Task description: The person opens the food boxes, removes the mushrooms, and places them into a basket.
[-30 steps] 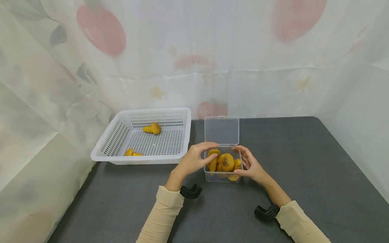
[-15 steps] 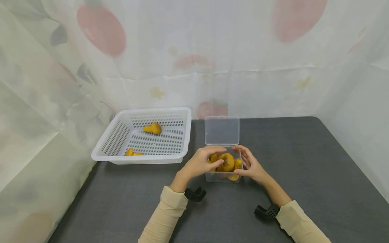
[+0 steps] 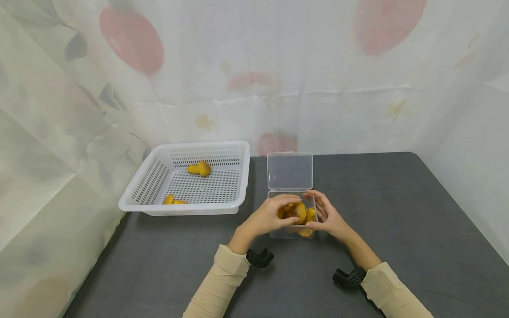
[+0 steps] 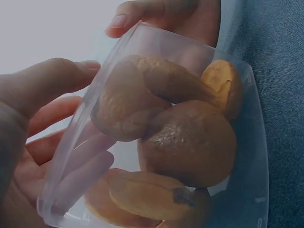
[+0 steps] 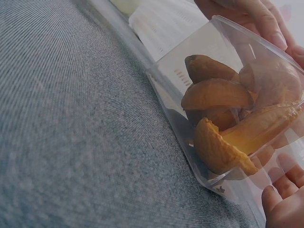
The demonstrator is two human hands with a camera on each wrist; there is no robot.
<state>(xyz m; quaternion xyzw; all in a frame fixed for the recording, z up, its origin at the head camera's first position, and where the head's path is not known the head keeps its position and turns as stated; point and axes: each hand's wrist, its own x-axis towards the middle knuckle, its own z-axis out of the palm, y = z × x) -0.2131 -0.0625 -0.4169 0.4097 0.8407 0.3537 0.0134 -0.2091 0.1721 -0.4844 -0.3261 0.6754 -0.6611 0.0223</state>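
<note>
Box [image 3: 281, 233] holds mushrooms [image 3: 301, 213]; left fingers [image 3: 287, 199] at opening; right fingers [image 3: 320, 201] grip it.

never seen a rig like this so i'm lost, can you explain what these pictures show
There is no machine here, just a person's two bare hands. The wide pictures come from a camera on the head; the close-ups come from one camera on each wrist. On the dark table sit a white basket with yellow mushrooms in it, and a clear box, lid open, containing more mushrooms. The right hand grips the box's right side. The left hand is over its opening; whether it touches any mushroom is unclear.
</note>
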